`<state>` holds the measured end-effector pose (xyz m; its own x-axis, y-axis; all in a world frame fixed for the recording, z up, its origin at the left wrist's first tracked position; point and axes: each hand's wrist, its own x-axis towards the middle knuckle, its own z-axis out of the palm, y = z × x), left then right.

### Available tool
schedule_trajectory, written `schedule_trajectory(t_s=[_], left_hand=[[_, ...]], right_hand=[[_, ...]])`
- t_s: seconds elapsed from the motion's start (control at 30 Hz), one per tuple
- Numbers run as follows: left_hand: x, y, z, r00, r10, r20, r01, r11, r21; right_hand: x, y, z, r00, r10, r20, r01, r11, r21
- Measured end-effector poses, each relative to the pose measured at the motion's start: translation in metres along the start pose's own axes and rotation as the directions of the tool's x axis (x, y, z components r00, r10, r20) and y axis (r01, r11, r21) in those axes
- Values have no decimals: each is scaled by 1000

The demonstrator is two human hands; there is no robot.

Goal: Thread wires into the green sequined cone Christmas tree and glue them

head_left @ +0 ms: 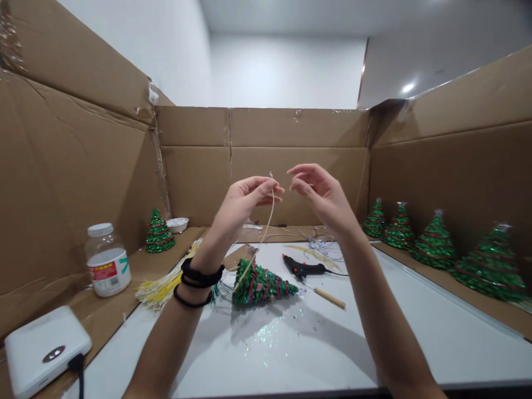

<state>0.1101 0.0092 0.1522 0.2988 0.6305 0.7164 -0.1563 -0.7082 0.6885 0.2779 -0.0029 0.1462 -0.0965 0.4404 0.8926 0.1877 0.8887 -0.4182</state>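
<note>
Between the thumb and fingers of my left hand is the upper end of a thin pale cord, raised above the table. The cord curves down to the base of a green tinsel Christmas tree, which lies on its side with its tip to the right. Whether the cord is fixed there I cannot tell. My right hand hovers just right of the cord's end, fingers bent and apart, with nothing visible in them. Behind the tree's tip lies a black glue gun, and a wooden-handled tool rests close by.
Several finished trees stand along the right, and another tree at left. A bundle of yellow and white strands, a lidded jar, a white device and a white bowl are leftward. Cardboard walls enclose the table.
</note>
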Motion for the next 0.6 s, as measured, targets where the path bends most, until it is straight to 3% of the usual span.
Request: schedule_trajectory(t_s=[0.1, 0.27, 0.4, 0.6], left_hand=[[-2, 2, 2, 983, -95, 160, 100, 995, -21], [-5, 1, 8, 955, -123, 271, 132, 991, -17], [-5, -1, 10, 956, -119, 269, 124, 992, -1], [-2, -6, 15, 976, -51, 210, 45, 998, 37]], right_hand=[[0, -6, -8, 997, 28, 77, -30, 999, 21], [0, -5, -7, 987, 91, 134, -105, 989, 103], [1, 1, -6, 984, 117, 137, -132, 985, 111], [1, 4, 3, 997, 69, -32, -65, 993, 98]])
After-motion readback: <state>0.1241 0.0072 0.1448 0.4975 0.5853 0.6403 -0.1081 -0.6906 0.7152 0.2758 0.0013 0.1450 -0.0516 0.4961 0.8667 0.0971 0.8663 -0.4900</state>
